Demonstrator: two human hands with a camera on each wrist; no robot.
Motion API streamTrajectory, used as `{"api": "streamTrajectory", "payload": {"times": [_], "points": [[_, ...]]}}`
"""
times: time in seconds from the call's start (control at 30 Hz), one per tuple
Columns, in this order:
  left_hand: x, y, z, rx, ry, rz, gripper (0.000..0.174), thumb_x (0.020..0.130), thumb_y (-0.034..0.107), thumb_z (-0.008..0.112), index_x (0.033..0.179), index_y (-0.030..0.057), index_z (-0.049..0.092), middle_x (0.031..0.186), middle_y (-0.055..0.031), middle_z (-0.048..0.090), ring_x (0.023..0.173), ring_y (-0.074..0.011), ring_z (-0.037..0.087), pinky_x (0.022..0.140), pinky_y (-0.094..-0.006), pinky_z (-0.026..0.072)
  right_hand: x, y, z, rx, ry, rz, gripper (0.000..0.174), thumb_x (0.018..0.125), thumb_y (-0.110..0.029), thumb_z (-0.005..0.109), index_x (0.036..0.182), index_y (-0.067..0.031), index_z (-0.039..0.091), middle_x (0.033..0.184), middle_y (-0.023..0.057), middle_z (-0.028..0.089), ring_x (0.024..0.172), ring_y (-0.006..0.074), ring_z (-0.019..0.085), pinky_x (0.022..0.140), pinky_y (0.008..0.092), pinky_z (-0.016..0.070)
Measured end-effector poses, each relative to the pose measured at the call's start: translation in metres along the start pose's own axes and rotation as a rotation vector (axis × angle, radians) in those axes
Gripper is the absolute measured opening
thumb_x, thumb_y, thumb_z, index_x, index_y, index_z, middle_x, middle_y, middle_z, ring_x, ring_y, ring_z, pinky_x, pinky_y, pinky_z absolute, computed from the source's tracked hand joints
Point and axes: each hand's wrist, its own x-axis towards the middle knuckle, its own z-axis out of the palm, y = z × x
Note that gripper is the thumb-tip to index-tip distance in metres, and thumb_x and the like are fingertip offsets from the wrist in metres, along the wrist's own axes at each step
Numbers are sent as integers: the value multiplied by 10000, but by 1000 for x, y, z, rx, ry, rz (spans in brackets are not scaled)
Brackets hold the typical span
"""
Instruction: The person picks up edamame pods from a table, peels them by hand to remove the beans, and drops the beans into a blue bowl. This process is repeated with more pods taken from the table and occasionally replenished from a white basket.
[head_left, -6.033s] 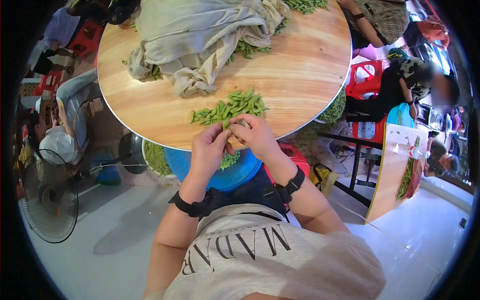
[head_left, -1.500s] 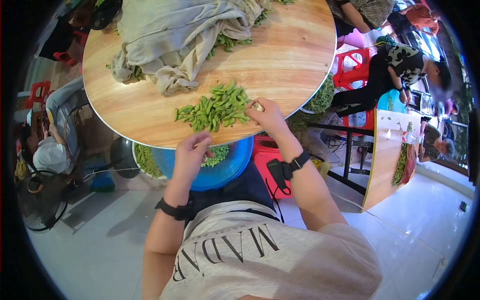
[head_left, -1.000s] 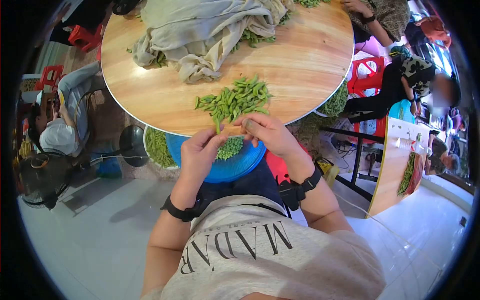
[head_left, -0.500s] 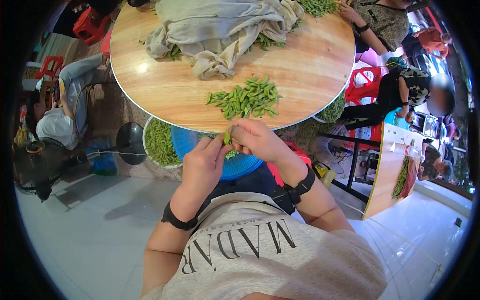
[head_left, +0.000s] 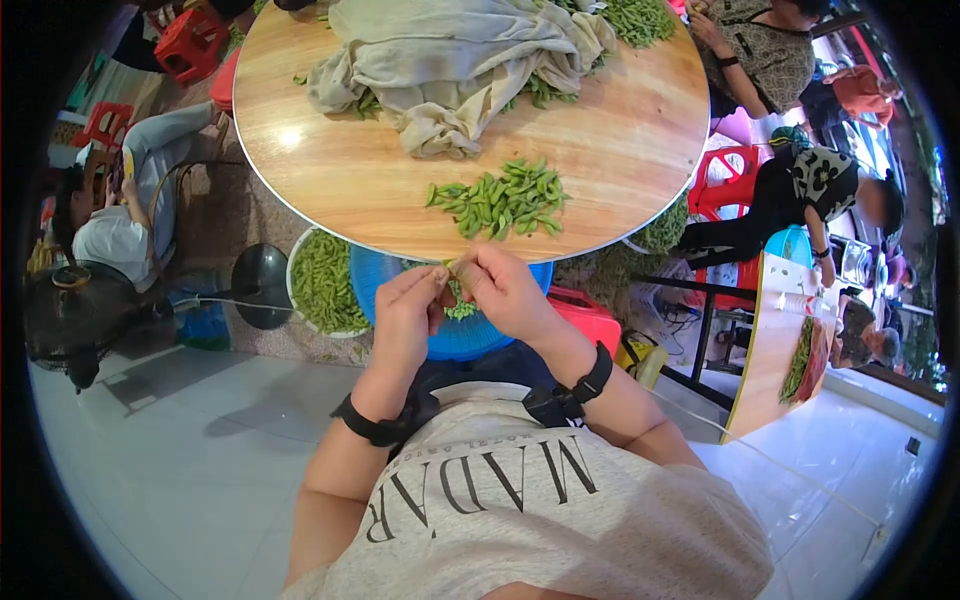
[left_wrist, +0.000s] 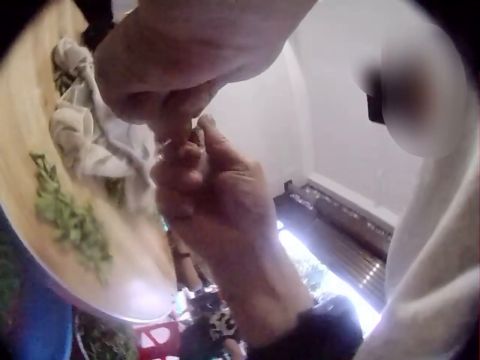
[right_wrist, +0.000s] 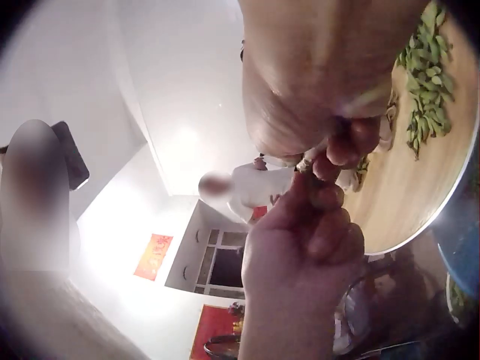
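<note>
Both hands meet fingertip to fingertip over a blue basket [head_left: 362,268] below the table's near edge. The left hand [head_left: 402,312] and the right hand [head_left: 505,292] pinch a green soybean pod between them, mostly hidden by the fingers; a pale bit of the pod [right_wrist: 304,164] shows in the right wrist view. Shelled green beans [head_left: 461,309] lie in the basket beneath the fingers. Just beyond the hands, a loose pile of green pods [head_left: 500,198] sits on the round wooden table [head_left: 340,190].
A crumpled pale cloth [head_left: 430,60] covers more pods at the table's far side. A white-rimmed tub of pods [head_left: 322,285] stands left of the basket. A red stool [head_left: 582,322] is at the right. People sit around, and a fan [head_left: 80,315] stands at the left.
The hands were apart 1.5 seconds ago, the right at the pile. The left then held up a pod, and the two hands came together on it. They are now nearer the body, over the basket.
</note>
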Motion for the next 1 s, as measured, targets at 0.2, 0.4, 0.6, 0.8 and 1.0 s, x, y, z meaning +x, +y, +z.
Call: {"api": "streamTrajectory", "payload": {"times": [0.2, 0.4, 0.6, 0.8, 1.0], "points": [[13, -11, -17, -135, -71, -166, 163, 835, 133, 485, 748, 10, 545, 582, -50, 536, 377, -79, 374, 349, -193, 247, -2, 13, 0, -11, -61, 10, 155, 871, -157, 473, 782, -33, 502, 605, 0, 503, 541, 62, 444, 482, 205, 361], [21, -32, -33, -151, -125, -290, 148, 835, 130, 499, 739, 23, 537, 608, -51, 556, 387, -84, 409, 355, -188, 277, -10, 34, -5, 285, -123, 299, 197, 882, -243, 462, 841, -61, 527, 643, -18, 518, 542, 39, 456, 475, 169, 359], [25, -43, -39, -25, -140, -323, 119, 830, 109, 505, 780, 14, 558, 642, -42, 579, 442, -78, 458, 394, -186, 314, -8, 58, -12, 137, -150, 324, 214, 847, -250, 516, 815, -43, 560, 667, 7, 546, 575, 70, 490, 510, 206, 390], [17, -46, -40, 248, -191, -286, 112, 833, 81, 501, 860, 6, 580, 697, -37, 593, 510, -70, 491, 448, -184, 356, -3, 60, -8, -246, -29, 38, 216, 704, -222, 632, 763, -19, 592, 706, 105, 594, 644, 181, 561, 603, 305, 444], [17, -61, -46, 357, -154, -258, 102, 825, 65, 515, 866, 1, 584, 696, -34, 586, 510, -72, 492, 442, -186, 360, -2, 77, -3, -337, -152, 118, 185, 640, -194, 614, 765, -58, 611, 748, 156, 593, 716, 302, 576, 639, 357, 451]]}}
